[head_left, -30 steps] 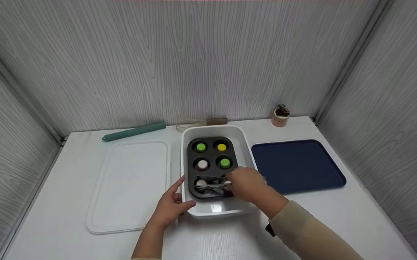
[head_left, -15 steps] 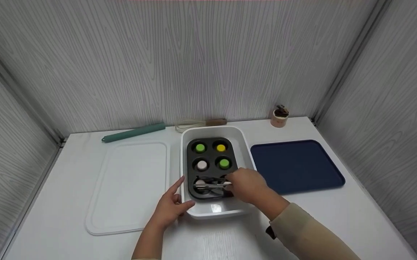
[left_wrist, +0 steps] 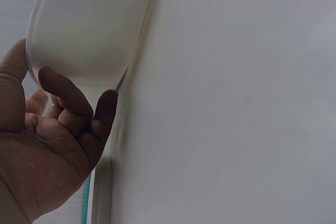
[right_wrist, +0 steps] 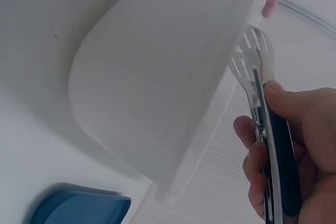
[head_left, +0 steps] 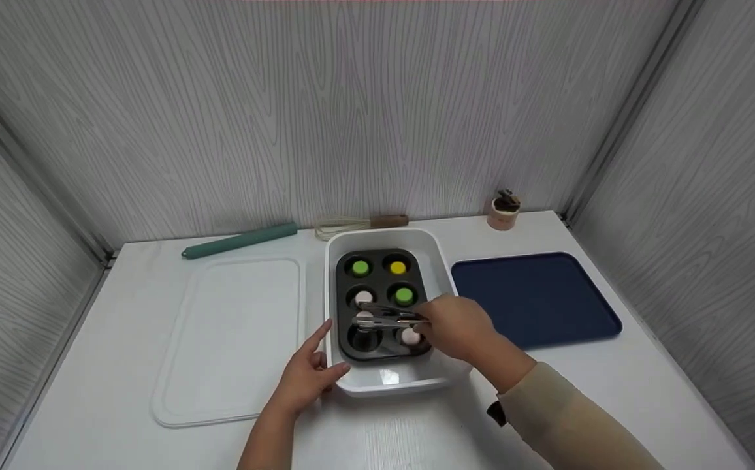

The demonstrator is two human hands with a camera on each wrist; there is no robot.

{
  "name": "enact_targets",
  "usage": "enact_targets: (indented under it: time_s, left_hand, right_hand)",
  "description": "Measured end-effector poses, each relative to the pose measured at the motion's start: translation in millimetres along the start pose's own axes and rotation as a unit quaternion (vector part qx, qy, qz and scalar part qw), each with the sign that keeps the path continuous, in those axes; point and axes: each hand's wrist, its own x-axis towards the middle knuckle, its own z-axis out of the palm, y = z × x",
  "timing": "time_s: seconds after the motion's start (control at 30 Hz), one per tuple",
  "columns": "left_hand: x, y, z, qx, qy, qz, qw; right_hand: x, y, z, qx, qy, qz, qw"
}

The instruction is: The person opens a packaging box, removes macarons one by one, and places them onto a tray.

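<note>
My right hand [head_left: 459, 326] grips metal tongs [right_wrist: 268, 135] with dark handle grips and fork-like ends. Between the tong ends is a small pale pink round piece [head_left: 364, 318], held above the dark muffin tin [head_left: 384, 320]. The front left cup below it is bare. Another pale pink piece [head_left: 410, 336] sits in the front right cup. Farther back in the tin are two green pieces, a yellow one and a pale one. The tin lies inside a white bin [head_left: 390, 388]. My left hand [head_left: 309, 375] holds the bin's front left corner, thumb over the rim, other fingers against the outer wall.
A white tray or lid [head_left: 234, 339] lies on the left, a navy tray [head_left: 534, 300] on the right. Along the back wall are a green rolling pin [head_left: 240, 240], a whisk [head_left: 361, 224] and a small potted plant [head_left: 503, 210].
The tongs have closed on the pale piece in the front left cup and lifted it out, moving up and slightly back. My left hand stays at the bin.
</note>
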Motion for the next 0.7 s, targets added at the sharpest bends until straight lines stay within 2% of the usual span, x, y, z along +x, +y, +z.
enact_targets:
  time_s: [0.13, 0.43, 0.53, 0.7]
  left_hand:
    - [-0.3, 2.1, -0.8, 0.002, -0.002, -0.005, 1.0]
    - [1.1, 0.4, -8.9, -0.031, -0.038, -0.002, 0.9988]
    - [0.3, -0.8, -10.1, -0.048, -0.048, 0.002, 0.9977]
    - [-0.3, -1.3, -10.2, -0.042, -0.048, 0.01, 0.9979]
  right_hand:
    - [-1, 8, -10, 0.009, 0.011, 0.006, 1.0]
    - [-4, 42, -37, 0.025, 0.081, 0.021, 0.996]
    - [-5, 54, -46, 0.024, 0.084, 0.039, 0.995]
    - [-10, 80, -57, 0.001, 0.09, 0.063, 0.994]
